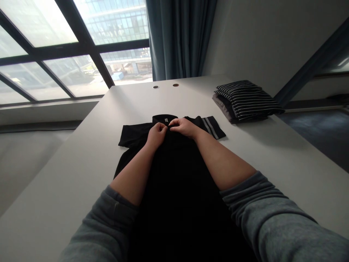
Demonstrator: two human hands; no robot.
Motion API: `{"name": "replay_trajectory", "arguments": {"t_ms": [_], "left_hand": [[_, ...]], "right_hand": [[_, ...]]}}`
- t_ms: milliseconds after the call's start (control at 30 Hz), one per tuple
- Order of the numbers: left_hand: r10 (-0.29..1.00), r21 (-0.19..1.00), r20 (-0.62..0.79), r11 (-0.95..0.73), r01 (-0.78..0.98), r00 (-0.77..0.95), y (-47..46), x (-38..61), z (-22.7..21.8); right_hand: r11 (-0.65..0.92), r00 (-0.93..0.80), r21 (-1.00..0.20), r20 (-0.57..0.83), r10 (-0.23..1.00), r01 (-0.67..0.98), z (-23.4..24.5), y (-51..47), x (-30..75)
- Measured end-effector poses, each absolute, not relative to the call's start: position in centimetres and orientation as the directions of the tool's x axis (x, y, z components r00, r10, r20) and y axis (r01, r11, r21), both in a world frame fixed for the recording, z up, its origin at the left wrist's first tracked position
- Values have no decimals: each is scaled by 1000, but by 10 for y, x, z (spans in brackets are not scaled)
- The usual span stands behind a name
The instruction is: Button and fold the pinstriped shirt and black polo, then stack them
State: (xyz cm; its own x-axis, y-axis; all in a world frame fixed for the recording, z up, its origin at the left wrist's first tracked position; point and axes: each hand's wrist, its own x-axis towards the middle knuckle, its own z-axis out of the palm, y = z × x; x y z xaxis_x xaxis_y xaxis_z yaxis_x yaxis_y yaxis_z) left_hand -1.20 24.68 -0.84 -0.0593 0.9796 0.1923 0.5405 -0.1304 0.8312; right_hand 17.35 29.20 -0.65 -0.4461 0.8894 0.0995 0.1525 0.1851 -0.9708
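1. Inspecting the black shirt (174, 174): it lies flat on the tabletop (81, 174), collar (163, 118) at the far end, body running near beneath the arms. Sleeves spread left and right; the right one ends in a striped cuff (211, 127).
2. Left hand (157, 134) and right hand (184, 127) meet just below the collar. Each grip is nearly closed, fingertips pinching the shirt's placket; the exact hold is partly hidden against the black cloth.
3. Step in hand, as judged: close finger work at the placket. Any next move calls for easing or shifting these pinches first.
4. Folded striped clothing (245, 100) sits far right on the tabletop. A window (54, 47) stands far left.
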Motion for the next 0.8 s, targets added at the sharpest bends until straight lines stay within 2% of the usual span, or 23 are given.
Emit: {"name": "replay_trajectory", "arguments": {"t_ms": [267, 367, 500, 600, 667, 800], "left_hand": [[971, 817, 228, -150, 557, -73, 246, -6, -4], [972, 830, 220, -145, 539, -77, 246, -7, -5], [970, 841, 231, -163, 517, -69, 246, -10, -7], [981, 871, 190, -154, 466, -32, 246, -12, -8], [989, 893, 145, -132, 430, 3, 247, -13, -8], [995, 938, 81, -97, 334, 61, 247, -15, -9]], "right_hand": [[-77, -322, -996, -88, 943, 47, -8, 289, 162], [-100, -278, -995, -103, 955, 26, -7, 288, 157], [-126, -317, -992, -111, 942, -26, -7, 286, 156], [-137, -349, -989, -111, 931, -51, -9, 286, 158], [-82, -346, -996, -71, 936, -18, -11, 287, 158], [239, -305, -955, 178, 936, 175, -13, 289, 160]]}}
